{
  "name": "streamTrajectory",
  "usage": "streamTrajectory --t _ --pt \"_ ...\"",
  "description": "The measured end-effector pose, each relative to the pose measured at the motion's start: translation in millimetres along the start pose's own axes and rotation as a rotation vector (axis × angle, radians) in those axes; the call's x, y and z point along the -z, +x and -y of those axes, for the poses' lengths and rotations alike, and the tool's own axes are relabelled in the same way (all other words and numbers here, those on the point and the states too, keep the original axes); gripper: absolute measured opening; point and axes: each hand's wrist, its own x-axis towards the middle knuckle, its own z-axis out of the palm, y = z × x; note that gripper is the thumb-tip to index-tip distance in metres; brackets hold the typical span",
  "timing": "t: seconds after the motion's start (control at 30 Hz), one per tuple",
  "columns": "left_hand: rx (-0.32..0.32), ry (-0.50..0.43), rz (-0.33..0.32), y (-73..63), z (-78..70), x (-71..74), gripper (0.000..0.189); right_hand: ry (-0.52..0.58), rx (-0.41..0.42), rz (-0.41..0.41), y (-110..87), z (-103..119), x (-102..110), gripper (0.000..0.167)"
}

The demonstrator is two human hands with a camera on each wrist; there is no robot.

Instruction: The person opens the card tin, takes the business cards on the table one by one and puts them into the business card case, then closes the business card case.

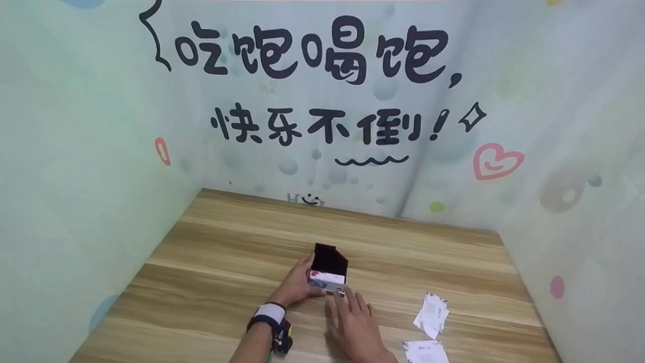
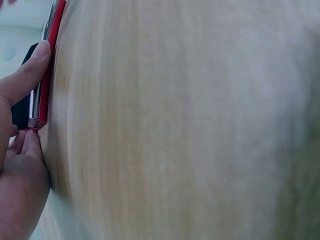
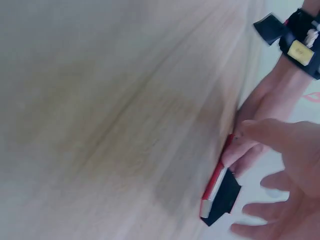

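A small red-edged card case stands with its black-lined lid raised on the table. A card with a red and grey picture shows in its front part. My left hand grips the case at its left side; in the left wrist view the thumb lies along the case's silvery edge. My right hand is at the case's near right corner, fingers fairly straight and spread. In the right wrist view its fingers hold nothing; whether the fingertips touch the case is hard to tell.
Two groups of white printed cards lie on the wooden table to the right of my right hand. A black device is strapped to my left wrist. Printed curtains close in the table's back and sides.
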Motion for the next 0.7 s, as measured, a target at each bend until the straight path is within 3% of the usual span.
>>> streamTrajectory --t 0.1,0.23,0.33,0.47,0.6,0.7 --pt "-0.004 0.018 0.0 -0.6 1.0 -0.7 0.109 0.005 -0.023 -0.002 -8.3 0 6 0.079" --pt "0.006 0.004 0.006 -1.6 1.7 -1.3 0.11 -0.028 -0.02 -0.08 -20.2 -4 8 0.075" --pt "0.028 -0.017 0.009 -1.9 2.2 -0.9 0.111 -0.109 0.003 -0.174 -28.3 -10 4 0.067" --pt "0.038 -0.019 0.006 -1.3 2.6 -0.8 0.111 -0.214 0.068 -0.255 -39.4 -24 5 0.07" --pt "0.018 -0.024 0.014 -0.2 1.7 -0.8 0.111 -0.224 0.129 -0.208 -50.6 -43 17 0.09" --pt "0.0 -0.037 0.015 0.9 0.0 -0.7 0.111 -0.209 0.136 -0.17 -55.0 -53 28 0.086"
